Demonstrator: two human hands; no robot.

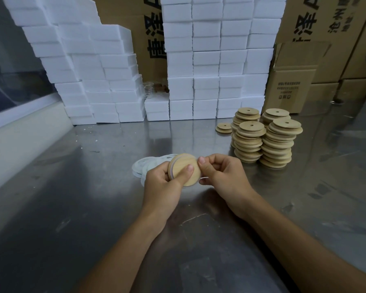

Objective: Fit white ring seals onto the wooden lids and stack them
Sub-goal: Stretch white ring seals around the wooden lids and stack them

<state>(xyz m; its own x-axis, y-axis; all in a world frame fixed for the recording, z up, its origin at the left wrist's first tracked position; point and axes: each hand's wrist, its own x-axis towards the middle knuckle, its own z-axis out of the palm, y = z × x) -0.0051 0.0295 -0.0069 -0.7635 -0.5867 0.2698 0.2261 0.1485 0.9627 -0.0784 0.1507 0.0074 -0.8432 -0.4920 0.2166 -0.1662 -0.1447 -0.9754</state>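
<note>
Left hand (163, 182): I see it grasping the wooden lid (185, 170), thumb across its face.
Right hand (222, 173): fingers curled, pinching the lid's right edge.
Ring seals (145, 166): loose pile just behind the lid.
Lid stacks (264, 138): right, on the steel table (72, 187).

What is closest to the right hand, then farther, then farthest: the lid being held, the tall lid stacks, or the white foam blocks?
From the right hand:
1. Held lid, touching, just left.
2. Lid stacks, behind, to the right.
3. Foam blocks, at the back.
</note>
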